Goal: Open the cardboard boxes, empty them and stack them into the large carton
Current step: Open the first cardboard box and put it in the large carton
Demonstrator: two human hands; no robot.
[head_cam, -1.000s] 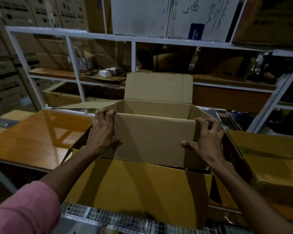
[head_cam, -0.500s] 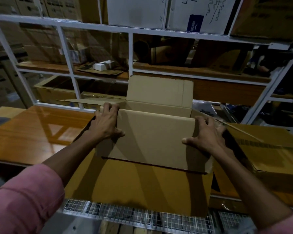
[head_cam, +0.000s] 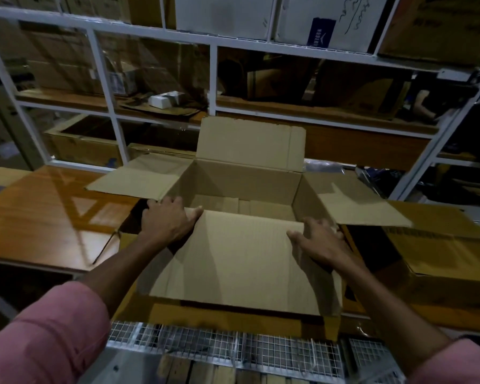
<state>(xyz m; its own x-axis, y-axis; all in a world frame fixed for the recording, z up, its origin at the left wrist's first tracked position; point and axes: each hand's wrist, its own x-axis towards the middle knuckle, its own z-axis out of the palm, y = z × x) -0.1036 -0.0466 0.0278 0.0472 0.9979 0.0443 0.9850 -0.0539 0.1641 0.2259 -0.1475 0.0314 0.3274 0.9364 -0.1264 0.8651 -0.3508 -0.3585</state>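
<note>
The left hand (head_cam: 166,220) has its grip curled over the near left corner of the open cardboard box (head_cam: 241,195), fingers over the rim and thumb on the near flap (head_cam: 241,261). The right hand (head_cam: 320,242) grips the near right corner the same way, fingers hooked over the edge. The box is lowered into the large carton (head_cam: 205,314), whose darker brown wall shows below the near flap. The box's four flaps are spread: the far one stands upright, the left and right ones lie out flat, the near one hangs toward the person. Its inside shows only bare cardboard. The carton sits at the near edge of a glossy wooden surface (head_cam: 47,217). Another brown box (head_cam: 441,253) lies to the right, and a white-framed shelf (head_cam: 214,79) of cartons stands beyond.
</note>
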